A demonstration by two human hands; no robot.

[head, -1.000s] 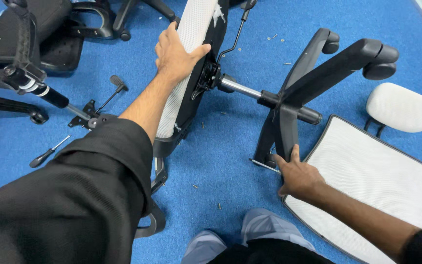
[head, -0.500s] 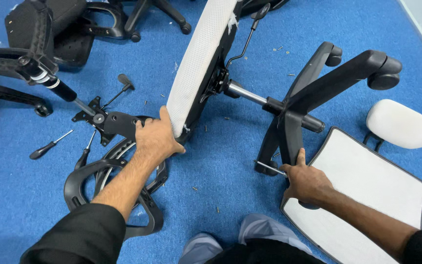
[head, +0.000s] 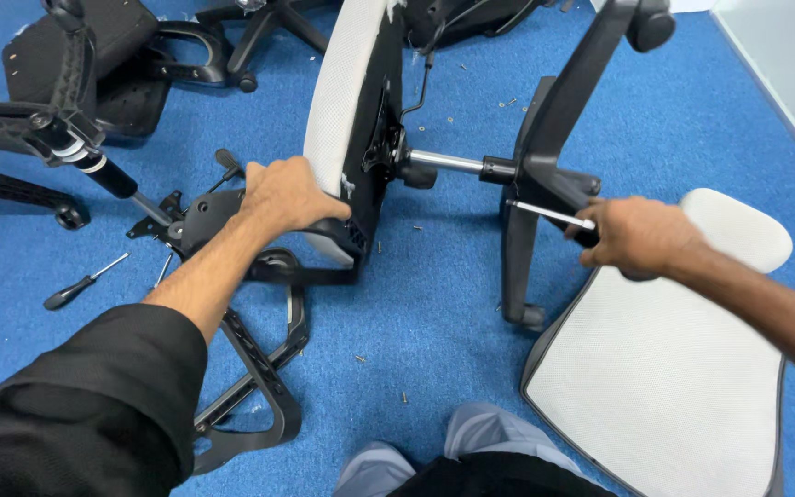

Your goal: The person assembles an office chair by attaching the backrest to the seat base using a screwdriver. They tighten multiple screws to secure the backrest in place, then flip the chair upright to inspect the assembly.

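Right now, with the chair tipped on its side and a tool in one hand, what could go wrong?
1. The left hand grips only the lower edge of the white seat, which stands on edge; it could tip or roll.
2. The right hand holds a screwdriver with its tip at the black wheel base; a slip could jab a hand or the base.
3. Loose screws lie on the blue carpet near the knees and may get lost or knelt on.

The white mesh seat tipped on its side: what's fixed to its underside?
On the white mesh seat a black mechanism carries a silver column into the black wheeled base. The left hand covers the seat's lower edge.
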